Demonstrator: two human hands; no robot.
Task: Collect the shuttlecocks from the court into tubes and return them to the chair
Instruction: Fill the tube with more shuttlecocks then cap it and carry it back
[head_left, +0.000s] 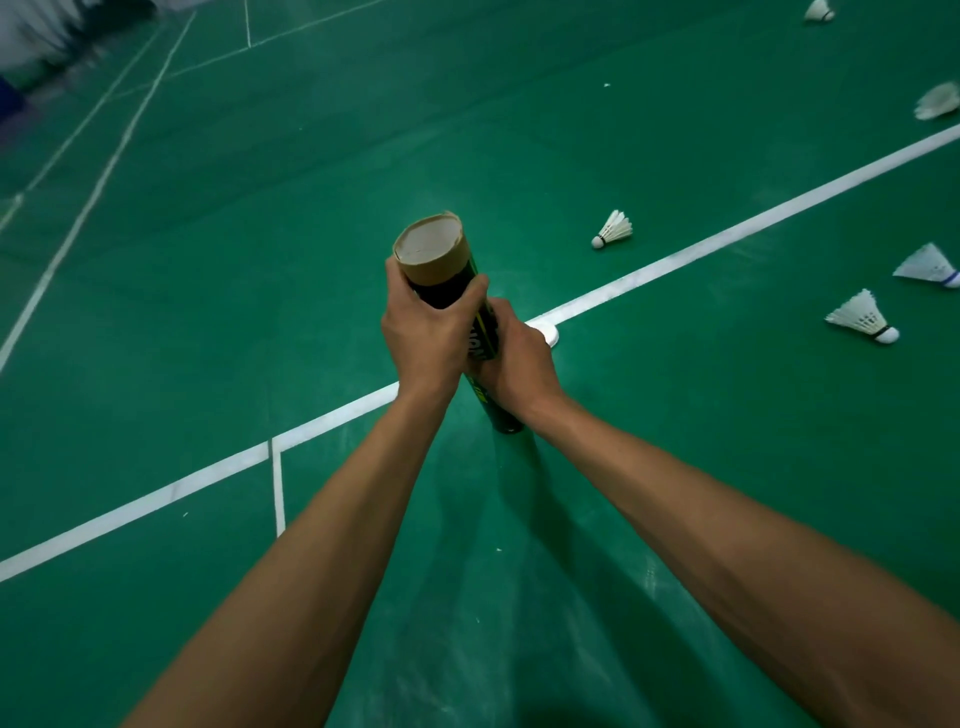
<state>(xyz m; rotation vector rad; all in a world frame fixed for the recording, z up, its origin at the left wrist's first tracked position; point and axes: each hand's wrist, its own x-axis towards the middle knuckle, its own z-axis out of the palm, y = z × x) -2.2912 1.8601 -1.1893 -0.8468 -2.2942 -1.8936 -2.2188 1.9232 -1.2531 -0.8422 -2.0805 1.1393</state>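
While the tube is held in both hands, no shuttlecock is being picked up. The left hand is clamped round the tube just below its open cardboard mouth. The right hand is clamped round it lower down, touching the left hand. Neither hand carries anything else.

The tube is tilted, mouth up and base down close to the court floor. Whether the base touches the floor cannot be told. No shuttlecock shows at the mouth, and how full the tube is further down cannot be told.

Items on the floor, all to the right of the tube:
- The nearest shuttlecock lies level with the tube's mouth.
- The second shuttlecock and third shuttlecock lie well apart from the tube.
- The fourth shuttlecock and fifth shuttlecock lie beyond those, furthest from the tube.
- A small white object sits on the white line, just beside the tube and partly hidden by the right hand. It cannot be identified.

Status, as a judgement: collection is unfinished. At least five shuttlecocks remain on the court, so loading has to continue, probably starting with the nearest one. The chair is not in view, so the return step appears not yet done.
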